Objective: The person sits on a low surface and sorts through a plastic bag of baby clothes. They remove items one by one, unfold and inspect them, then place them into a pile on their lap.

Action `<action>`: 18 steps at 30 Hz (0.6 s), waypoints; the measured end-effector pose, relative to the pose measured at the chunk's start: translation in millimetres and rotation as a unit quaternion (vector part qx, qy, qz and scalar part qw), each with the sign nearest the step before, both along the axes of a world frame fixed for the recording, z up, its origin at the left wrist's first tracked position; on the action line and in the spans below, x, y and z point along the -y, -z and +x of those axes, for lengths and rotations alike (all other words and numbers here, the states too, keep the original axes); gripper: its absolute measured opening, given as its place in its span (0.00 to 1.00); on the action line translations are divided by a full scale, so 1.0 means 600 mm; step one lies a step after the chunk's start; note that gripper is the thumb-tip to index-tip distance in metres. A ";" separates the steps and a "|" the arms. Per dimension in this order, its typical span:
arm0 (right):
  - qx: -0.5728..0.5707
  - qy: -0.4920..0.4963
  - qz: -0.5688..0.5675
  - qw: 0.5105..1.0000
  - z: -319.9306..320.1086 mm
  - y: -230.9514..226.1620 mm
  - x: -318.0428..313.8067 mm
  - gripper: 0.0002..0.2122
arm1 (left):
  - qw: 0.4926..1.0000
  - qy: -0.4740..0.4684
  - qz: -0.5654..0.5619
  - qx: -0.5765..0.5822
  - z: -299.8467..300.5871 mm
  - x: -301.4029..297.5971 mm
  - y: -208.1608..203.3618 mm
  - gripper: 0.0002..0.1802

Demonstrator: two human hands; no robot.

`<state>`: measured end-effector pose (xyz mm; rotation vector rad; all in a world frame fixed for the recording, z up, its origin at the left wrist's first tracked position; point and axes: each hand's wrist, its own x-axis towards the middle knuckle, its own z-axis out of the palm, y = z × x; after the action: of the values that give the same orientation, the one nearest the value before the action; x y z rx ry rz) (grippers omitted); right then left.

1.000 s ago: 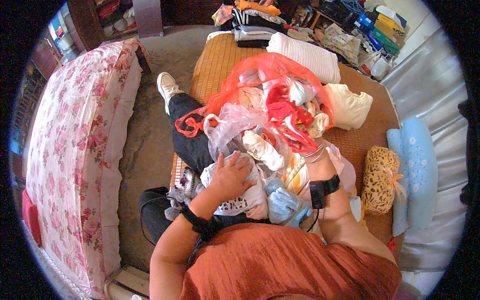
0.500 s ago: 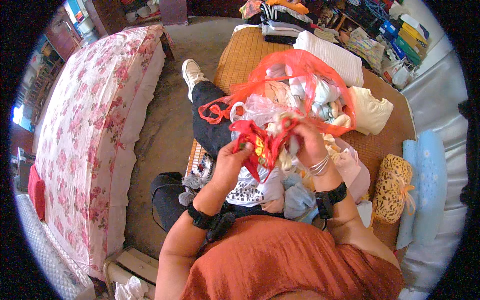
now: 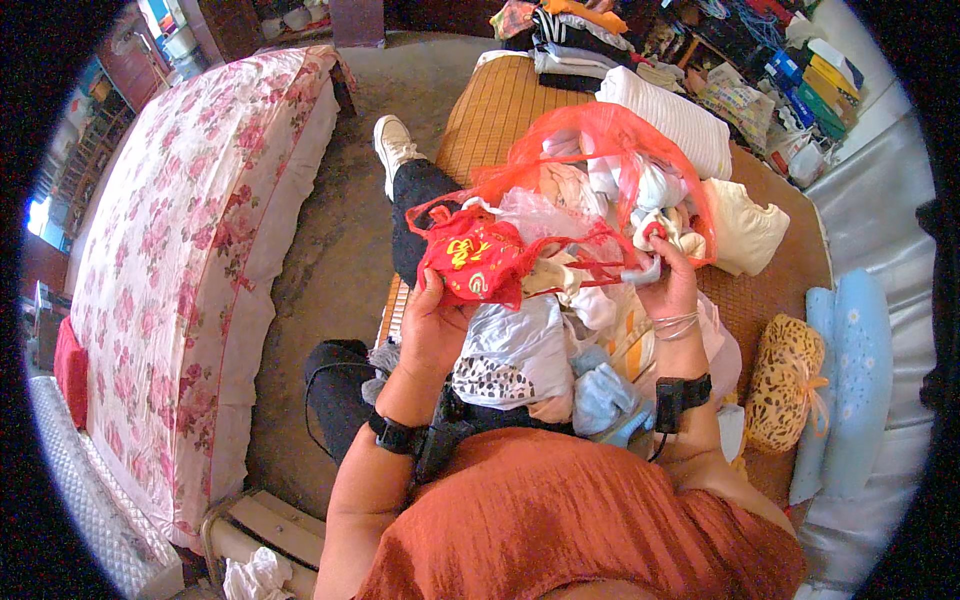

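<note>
My left hand (image 3: 436, 328) grips the edge of a small red cloth garment (image 3: 472, 258) with yellow print, which hangs spread out in front of me. Red straps run from it across to my right hand (image 3: 668, 285), whose fingers are closed on their far end beside some whitish cloth. A cream cloth piece (image 3: 556, 278) dangles along the straps between my hands. Just beyond lies a red see-through plastic bag (image 3: 588, 122) with baby clothes (image 3: 655, 188) in it. On my lap are a white cloth with dark spots (image 3: 505, 360) and a light blue cloth (image 3: 603, 393).
I sit on a mat-covered bed (image 3: 480, 105). Folded clothes (image 3: 575, 50), a white rolled quilt (image 3: 670, 115) and a cream garment (image 3: 743, 228) lie farther off. To the right are a leopard-print bundle (image 3: 785, 385) and a blue roll (image 3: 860, 385). A flower-covered bed (image 3: 185, 270) stands left.
My hands have moved apart, left hand leftward and right hand rightward. The bunched red garment is now spread out, its straps stretched between my hands.
</note>
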<state>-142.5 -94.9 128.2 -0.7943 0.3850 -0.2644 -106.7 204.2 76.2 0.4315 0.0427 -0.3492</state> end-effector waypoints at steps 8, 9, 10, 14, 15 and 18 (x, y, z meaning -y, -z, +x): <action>-0.066 0.031 -0.104 0.992 -0.015 0.062 0.080 0.08 | 0.995 0.075 -0.058 -0.011 -0.001 -0.036 -0.009 0.26; -0.075 0.040 -0.119 0.989 -0.017 0.063 0.091 0.08 | 0.996 0.085 -0.033 0.005 -0.006 -0.038 -0.008 0.27; -0.088 0.068 -0.137 0.984 -0.018 0.062 0.099 0.08 | 0.995 0.095 -0.009 0.020 -0.010 -0.039 -0.006 0.27; -0.081 0.027 -0.167 0.982 -0.021 0.039 0.118 0.10 | 0.993 0.108 0.040 0.017 -0.014 -0.046 0.008 0.28; -0.085 0.005 -0.106 0.991 -0.024 0.030 0.120 0.10 | 0.994 0.110 0.014 0.000 -0.013 -0.055 0.011 0.30; -0.055 0.050 -0.095 0.993 -0.029 0.007 0.121 0.11 | 0.995 0.093 -0.047 0.002 -0.004 -0.078 0.020 0.32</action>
<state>-159.6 -167.5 123.9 -0.9815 0.5086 -0.3560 -109.0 251.1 64.4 0.3436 -0.0184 -0.5320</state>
